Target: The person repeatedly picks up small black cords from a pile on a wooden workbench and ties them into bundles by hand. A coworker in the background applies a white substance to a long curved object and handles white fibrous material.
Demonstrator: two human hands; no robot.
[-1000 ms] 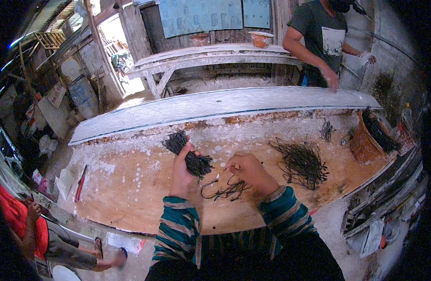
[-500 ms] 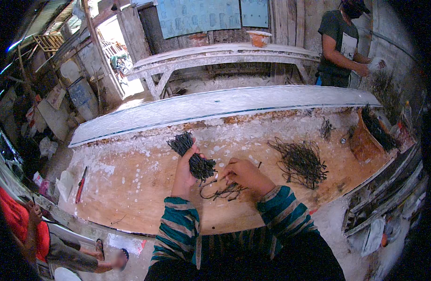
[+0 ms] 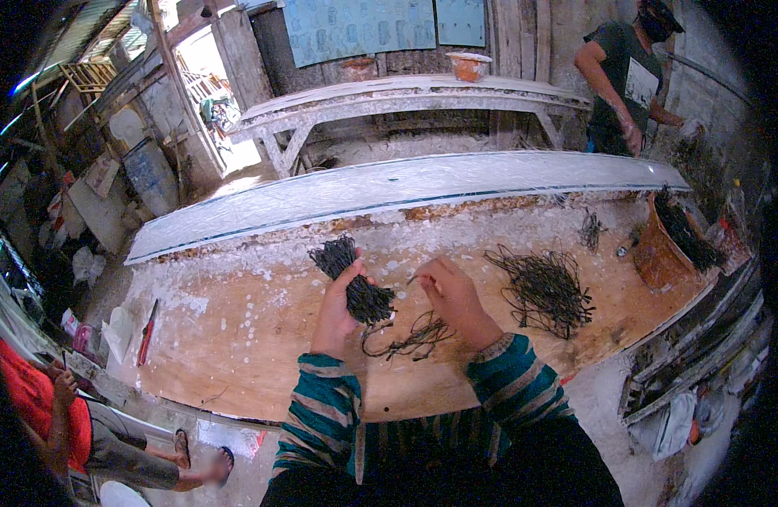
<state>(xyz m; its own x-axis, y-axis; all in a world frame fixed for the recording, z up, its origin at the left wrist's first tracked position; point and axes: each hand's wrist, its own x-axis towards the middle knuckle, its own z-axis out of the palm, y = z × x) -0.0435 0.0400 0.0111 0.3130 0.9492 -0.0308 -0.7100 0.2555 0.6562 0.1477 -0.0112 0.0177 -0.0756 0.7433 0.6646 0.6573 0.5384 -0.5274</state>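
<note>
My left hand is wrapped round a thick bundle of short black cords, whose knotted or looped ends stick out above and below the grip. To its right, my right hand is raised over the table with thumb and fingers pinched together. A small dark tip shows at those fingertips, too small to make out. Between the hands and a little nearer lie a few loose black cords on the wooden tabletop. A larger tangled pile of the same cords rests right of my right hand.
An orange tub with black cords lies tipped at the table's right end, near a small cord bunch. A red-handled tool lies left. A long white panel borders the far side. Two people stand nearby, one far right, one lower left.
My right hand has lifted away from the loose cords, up and slightly left. The bundle in my left hand has shifted slightly right. The person at far right has lowered their hands.
</note>
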